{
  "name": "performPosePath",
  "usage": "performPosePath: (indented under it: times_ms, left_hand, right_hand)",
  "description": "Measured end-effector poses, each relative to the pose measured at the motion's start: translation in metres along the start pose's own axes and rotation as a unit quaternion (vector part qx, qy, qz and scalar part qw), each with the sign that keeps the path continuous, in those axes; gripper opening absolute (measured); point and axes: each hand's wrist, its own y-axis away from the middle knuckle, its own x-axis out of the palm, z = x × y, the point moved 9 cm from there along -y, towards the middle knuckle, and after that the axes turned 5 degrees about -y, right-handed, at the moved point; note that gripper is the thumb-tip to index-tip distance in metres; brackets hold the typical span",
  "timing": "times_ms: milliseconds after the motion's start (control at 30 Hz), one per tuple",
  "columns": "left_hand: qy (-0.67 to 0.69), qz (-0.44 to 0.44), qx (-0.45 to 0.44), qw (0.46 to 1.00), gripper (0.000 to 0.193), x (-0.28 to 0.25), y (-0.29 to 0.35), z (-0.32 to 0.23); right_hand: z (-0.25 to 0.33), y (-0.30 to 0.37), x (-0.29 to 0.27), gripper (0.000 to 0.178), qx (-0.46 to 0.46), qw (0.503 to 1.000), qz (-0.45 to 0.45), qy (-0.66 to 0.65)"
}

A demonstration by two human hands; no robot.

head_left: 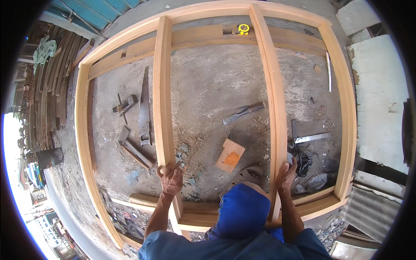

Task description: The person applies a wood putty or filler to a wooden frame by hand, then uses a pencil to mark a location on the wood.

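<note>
A large pale wooden frame [81,130] with two long crosspieces surrounds the work area. My left hand [170,178] is closed round the near part of the left crosspiece [163,95]. My right hand [286,174] grips the right crosspiece [272,82] at about the same distance from me. Between the crosspieces lie chisels [243,112] and a wooden block [230,155] with an orange patch. Left of my left hand are a handsaw [144,108] and a hammer-like tool [134,148]. A metal try square [312,137] lies beyond my right hand.
A yellow tape measure [243,29] sits on a plank [199,37] at the far side. A wooden hand plane [125,105] lies at left. Dark plastic bags [305,161] and wood shavings litter the ground. Stacked timber [56,73] stands left; white panels [381,95] are at right.
</note>
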Motion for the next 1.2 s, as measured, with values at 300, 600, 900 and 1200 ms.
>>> performPosePath:
  times_ms: [300,600,900,1200]
  left_hand:
    - [-0.034,0.037,0.031,0.998,0.019,0.005,0.003,-0.009]
    - [-0.018,0.014,0.053,0.998,0.025,0.013,0.010,0.001]
    - [0.103,0.021,0.178,0.978,0.024,-0.002,0.022,0.004]
    - [0.154,0.084,0.239,0.955,0.042,0.000,0.023,-0.015]
  right_hand:
    - [0.009,0.003,-0.003,0.076,0.049,0.998,-0.006,-0.050]
    - [0.004,0.012,-0.014,0.067,0.009,0.993,-0.113,0.029]
    - [-0.012,0.126,-0.252,0.069,-0.013,0.966,-0.248,-0.065]
    - [-0.123,0.437,-0.424,0.081,0.277,0.852,-0.334,-0.294]
